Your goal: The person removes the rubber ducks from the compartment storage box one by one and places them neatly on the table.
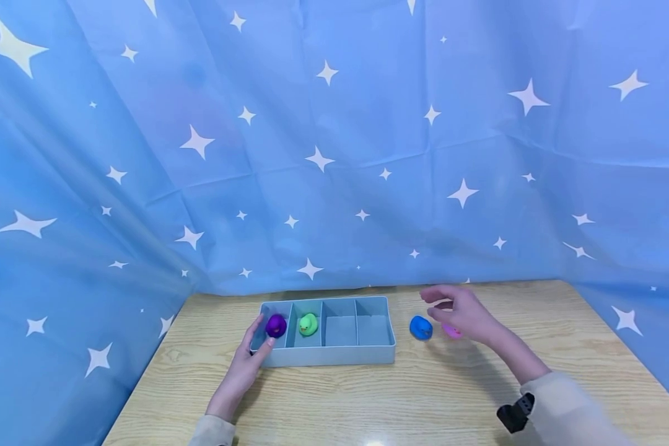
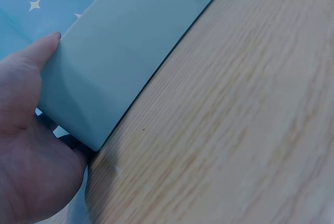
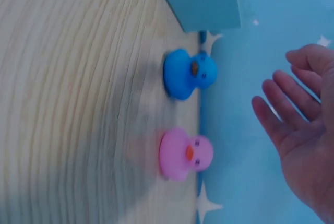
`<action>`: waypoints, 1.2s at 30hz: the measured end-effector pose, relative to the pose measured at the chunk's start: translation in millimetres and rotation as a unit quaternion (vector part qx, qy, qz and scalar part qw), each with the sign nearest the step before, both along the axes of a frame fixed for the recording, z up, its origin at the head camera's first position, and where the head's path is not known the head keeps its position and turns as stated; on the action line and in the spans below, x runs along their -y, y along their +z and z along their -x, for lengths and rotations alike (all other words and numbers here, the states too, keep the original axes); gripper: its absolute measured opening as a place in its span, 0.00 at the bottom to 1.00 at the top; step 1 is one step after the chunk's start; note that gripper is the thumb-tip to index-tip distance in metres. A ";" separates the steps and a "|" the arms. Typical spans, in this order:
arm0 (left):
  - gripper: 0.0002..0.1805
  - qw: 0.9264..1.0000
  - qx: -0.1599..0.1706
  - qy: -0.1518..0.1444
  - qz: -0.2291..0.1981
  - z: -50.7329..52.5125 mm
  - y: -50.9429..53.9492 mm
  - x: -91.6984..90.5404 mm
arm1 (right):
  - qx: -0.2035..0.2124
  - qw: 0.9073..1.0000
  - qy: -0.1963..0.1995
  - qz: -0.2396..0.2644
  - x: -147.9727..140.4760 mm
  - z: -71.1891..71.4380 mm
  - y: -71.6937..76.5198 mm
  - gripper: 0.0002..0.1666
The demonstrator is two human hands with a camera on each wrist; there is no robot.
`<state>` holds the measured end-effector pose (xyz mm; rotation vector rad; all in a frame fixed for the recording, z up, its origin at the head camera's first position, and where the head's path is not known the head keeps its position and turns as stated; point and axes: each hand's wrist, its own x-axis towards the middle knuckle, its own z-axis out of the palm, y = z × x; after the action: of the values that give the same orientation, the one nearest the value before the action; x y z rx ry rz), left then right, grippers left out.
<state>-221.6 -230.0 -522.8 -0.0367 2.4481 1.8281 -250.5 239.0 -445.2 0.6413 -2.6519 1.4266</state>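
A pale grey-blue tray (image 1: 329, 355) sits on the wooden table (image 1: 340, 402), a little below and left of the centre of the head view. Three dividers split it into a row of four compartments. The leftmost holds a purple duck (image 1: 275, 326), too dark for its face to be made out. The second holds a light green duck (image 1: 308, 324), upright, its orange bill toward the lower left of the frame. The floors of the third compartment (image 1: 341, 331) and the fourth compartment (image 1: 372, 329) are in plain view.

The left hand (image 1: 249, 353) grips the tray's near left corner, thumb over the front wall and fingers round the left end; the left wrist view shows the thumb lying against that wall's upper edge.

Outside the tray, right of centre in the head view, a blue duck (image 1: 420, 328) stands on the table near the tray's right end. A pink duck (image 1: 452, 331) stands to its right, partly covered by the right hand (image 1: 463, 313). That hand hovers above the two, its fingers loosely bent and apart from the thumb, holding nothing. In the right wrist view both ducks stand upright, well apart from the fingers.
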 end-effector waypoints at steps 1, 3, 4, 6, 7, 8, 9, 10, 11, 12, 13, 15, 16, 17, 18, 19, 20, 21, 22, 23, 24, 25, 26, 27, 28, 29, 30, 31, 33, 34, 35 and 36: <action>0.38 1.000 0.001 0.000 0.000 0.2 -0.3 0.1 | -0.001 1.000 0.001 0.000 3.8 0.7 0.0 0.20; 0.38 1.000 0.001 0.000 -0.003 0.4 -0.5 0.2 | 0.001 1.000 0.003 0.002 11.0 2.1 -0.1 0.20; 0.38 1.000 0.001 0.000 -0.004 0.6 -0.7 0.2 | 0.005 1.000 0.007 0.004 14.5 2.6 0.2 0.20; 0.38 1.000 -0.002 0.000 -0.006 0.3 -0.4 0.1 | 0.011 1.000 0.011 0.005 21.6 3.2 0.8 0.20; 0.38 1.000 -0.005 0.000 -0.006 0.0 0.0 0.1 | 0.014 1.000 0.015 0.006 25.1 3.6 0.9 0.20; 0.38 1.000 -0.008 -0.001 -0.006 -0.4 0.3 0.1 | 0.018 1.000 0.018 0.007 28.4 3.8 1.1 0.20; 0.38 1.000 -0.010 -0.002 -0.006 -1.0 0.8 0.0 | 0.019 1.000 0.020 0.007 31.9 4.1 1.3 0.20; 0.38 1.000 -0.012 -0.002 -0.006 -1.4 0.9 0.1 | 0.019 1.000 0.023 0.008 35.2 4.5 1.4 0.20; 0.39 1.000 -0.015 -0.003 -0.006 -1.9 1.2 0.1 | 0.015 1.000 0.025 0.008 39.0 5.2 1.3 0.20; 0.39 1.000 -0.017 -0.004 -0.004 -2.2 1.3 0.2 | 0.012 1.000 0.028 0.008 42.3 6.1 1.0 0.19; 0.39 1.000 -0.018 -0.003 -0.002 -2.3 1.4 0.2 | 0.007 1.000 0.030 0.006 46.0 6.7 1.4 0.19; 0.39 1.000 -0.016 -0.001 -0.003 -1.9 1.4 0.3 | -0.007 0.999 0.034 0.003 53.2 7.8 2.5 0.18; 0.39 1.000 -0.015 0.000 -0.004 -1.5 1.4 0.2 | -0.014 0.999 0.037 0.004 56.8 8.5 3.2 0.18; 0.38 1.000 -0.014 0.000 -0.004 -1.0 1.4 0.2 | -0.021 0.999 0.042 0.004 60.3 9.1 4.0 0.18; 0.38 1.000 -0.014 0.001 -0.003 -0.7 1.3 0.2 | -0.025 0.999 0.044 0.005 63.7 9.4 5.0 0.18; 0.38 1.000 -0.014 0.001 -0.003 -0.4 1.3 0.2 | -0.028 0.999 0.046 0.004 67.0 9.7 5.8 0.18; 0.39 1.000 -0.013 0.002 -0.003 -0.1 1.3 0.2 | -0.028 0.998 0.049 0.006 70.1 9.8 6.6 0.18; 0.39 1.000 -0.012 0.002 -0.003 0.0 1.3 0.1 | -0.029 0.998 0.051 0.006 72.9 9.8 7.4 0.18; 0.39 1.000 -0.008 0.002 -0.002 0.0 1.3 -0.1 | -0.030 0.998 0.054 0.007 76.1 9.8 7.9 0.18; 0.39 1.000 -0.006 0.002 -0.002 0.0 1.1 0.0 | -0.030 0.998 0.057 0.007 79.1 9.7 8.3 0.18; 0.39 1.000 -0.002 0.003 0.000 -0.2 0.9 0.1 | -0.027 0.998 0.056 0.009 82.2 9.6 8.6 0.19; 0.39 1.000 0.002 0.005 0.000 -0.3 1.0 0.1 | -0.027 0.998 0.059 0.011 85.2 9.7 8.5 0.19; 0.39 1.000 0.007 0.007 -0.001 -0.6 1.2 0.0 | -0.025 0.998 0.062 0.015 88.1 9.8 8.3 0.19; 0.38 1.000 0.010 0.008 0.000 -0.9 1.3 -0.1 | -0.026 0.997 0.068 0.016 91.0 10.1 7.8 0.19; 0.38 1.000 0.011 0.009 0.000 -0.9 1.4 0.0 | -0.026 0.997 0.074 0.016 94.2 10.9 7.3 0.19; 0.38 1.000 0.010 0.009 0.001 -0.9 1.4 0.1 | -0.026 0.996 0.080 0.015 97.1 11.7 6.5 0.19; 0.38 1.000 0.010 0.010 0.000 -0.9 1.4 0.1 | -0.023 0.996 0.086 0.014 100.2 12.1 6.1 0.19; 0.38 1.000 0.009 0.010 -0.001 -0.8 1.3 0.1 | -0.022 0.995 0.094 0.010 102.9 12.4 5.5 0.19; 0.38 1.000 0.006 0.010 -0.003 -0.5 0.8 0.1 | -0.021 0.994 0.107 0.001 108.4 12.4 4.7 0.20; 0.38 1.000 0.003 0.009 -0.004 -0.2 0.6 -0.1 | -0.016 0.994 0.111 0.000 111.2 12.2 4.5 0.20; 0.38 1.000 -0.003 0.007 -0.003 0.1 0.4 -0.4 | -0.011 0.993 0.114 0.002 113.8 11.7 4.5 0.20; 0.38 1.000 -0.006 0.006 -0.004 0.4 0.5 -0.7 | -0.006 0.993 0.117 0.002 116.2 11.0 4.5 0.20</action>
<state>-222.0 -229.3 -522.4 -0.0412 2.4537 1.8477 -261.5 122.8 -440.7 0.9854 -2.6348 1.4753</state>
